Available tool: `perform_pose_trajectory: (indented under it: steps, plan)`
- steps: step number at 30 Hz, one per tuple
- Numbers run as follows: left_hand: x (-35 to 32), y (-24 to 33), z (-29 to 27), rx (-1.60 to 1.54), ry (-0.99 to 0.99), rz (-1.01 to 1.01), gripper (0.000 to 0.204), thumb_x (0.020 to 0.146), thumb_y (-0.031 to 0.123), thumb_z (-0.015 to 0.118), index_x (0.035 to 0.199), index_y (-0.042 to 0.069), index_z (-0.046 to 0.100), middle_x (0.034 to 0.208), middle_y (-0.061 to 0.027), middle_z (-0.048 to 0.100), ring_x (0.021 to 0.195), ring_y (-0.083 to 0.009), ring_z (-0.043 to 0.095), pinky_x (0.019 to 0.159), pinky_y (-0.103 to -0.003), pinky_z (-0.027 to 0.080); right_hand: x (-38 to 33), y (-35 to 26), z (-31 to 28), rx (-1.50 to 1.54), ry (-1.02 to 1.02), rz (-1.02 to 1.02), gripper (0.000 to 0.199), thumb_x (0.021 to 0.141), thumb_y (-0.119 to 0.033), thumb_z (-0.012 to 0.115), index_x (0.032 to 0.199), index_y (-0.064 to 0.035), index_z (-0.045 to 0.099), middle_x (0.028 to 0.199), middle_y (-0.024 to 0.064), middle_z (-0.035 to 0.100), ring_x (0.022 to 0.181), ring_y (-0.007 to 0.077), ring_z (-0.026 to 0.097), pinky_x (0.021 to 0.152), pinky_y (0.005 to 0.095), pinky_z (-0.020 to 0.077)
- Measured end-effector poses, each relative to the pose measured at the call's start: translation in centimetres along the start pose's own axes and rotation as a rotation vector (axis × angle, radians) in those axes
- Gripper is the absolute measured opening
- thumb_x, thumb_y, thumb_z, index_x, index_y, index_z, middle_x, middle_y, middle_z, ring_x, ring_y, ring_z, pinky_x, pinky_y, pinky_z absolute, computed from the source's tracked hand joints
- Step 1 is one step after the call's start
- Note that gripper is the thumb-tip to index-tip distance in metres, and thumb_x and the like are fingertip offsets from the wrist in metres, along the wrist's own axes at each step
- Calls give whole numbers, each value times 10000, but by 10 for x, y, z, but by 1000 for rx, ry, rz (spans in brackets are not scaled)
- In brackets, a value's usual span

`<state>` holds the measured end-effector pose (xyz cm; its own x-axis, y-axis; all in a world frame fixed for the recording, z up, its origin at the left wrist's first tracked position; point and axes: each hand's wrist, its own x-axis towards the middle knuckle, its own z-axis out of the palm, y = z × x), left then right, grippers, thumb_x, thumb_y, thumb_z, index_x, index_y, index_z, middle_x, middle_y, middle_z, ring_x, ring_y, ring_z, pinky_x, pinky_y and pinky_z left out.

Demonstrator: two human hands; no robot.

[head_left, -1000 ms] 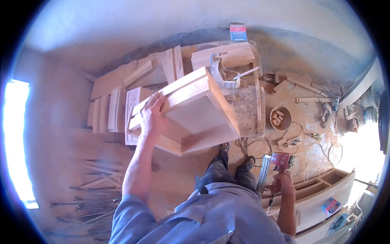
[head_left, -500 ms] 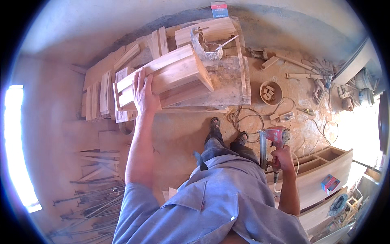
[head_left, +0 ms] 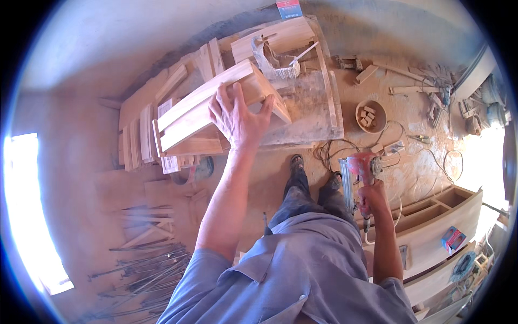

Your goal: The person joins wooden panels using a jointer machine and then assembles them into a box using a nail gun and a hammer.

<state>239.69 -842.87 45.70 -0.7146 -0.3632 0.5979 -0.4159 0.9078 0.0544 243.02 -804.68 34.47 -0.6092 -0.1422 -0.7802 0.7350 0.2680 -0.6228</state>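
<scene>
My left hand [head_left: 242,120] lies spread over the right end of a pale wooden box-like frame [head_left: 202,100], fingers on its upper boards and thumb by the end edge. That frame rests tilted near the front of a workbench [head_left: 315,121]. In my right hand [head_left: 373,195] is a red pneumatic nail gun [head_left: 362,164], its handle wrapped by closed fingers. It is held upright, away from the wood, at my right side above the floor. An air hose [head_left: 398,213] runs near its handle.
Beyond the frame lie a dusty curved holder with a brush [head_left: 286,70] and stacked boards [head_left: 132,137]. A bowl of wood blocks [head_left: 371,116] and cables [head_left: 326,154] are on the floor. Wooden drawer carcasses [head_left: 431,232] stand at right; metal clamps [head_left: 151,270] at lower left.
My left hand has slid right along the wooden frame, from its left part to its right end, spreading its fingers. My right hand still holds the nail gun. The whole view has shifted slightly.
</scene>
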Motion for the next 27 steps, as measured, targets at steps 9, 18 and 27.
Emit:
perform_pose_trajectory:
  steps: [9,18,27]
  plan:
    - [0,-5,18,-32,127,80,627,677,434,837,1208,153,655,1167,-134,484,1117,-354,454,966,-544,318,37,-34,48,-171,46,-152,75,721,-52,640,754,12,619,582,64,593,476,159,592,456,337,449]
    - [2,-5,15,-37,132,68,588,697,433,819,1175,115,693,1166,-125,508,1130,-340,470,1002,-523,300,23,-113,66,-1,-215,-183,181,741,-39,730,874,18,620,637,61,605,514,139,602,476,304,478]
    - [6,-6,6,-103,37,4,732,699,476,836,1262,73,599,1204,-130,509,1191,-336,468,1034,-520,303,-44,-240,54,24,-586,-292,379,797,-111,812,1059,20,571,744,87,641,561,163,635,535,316,547]
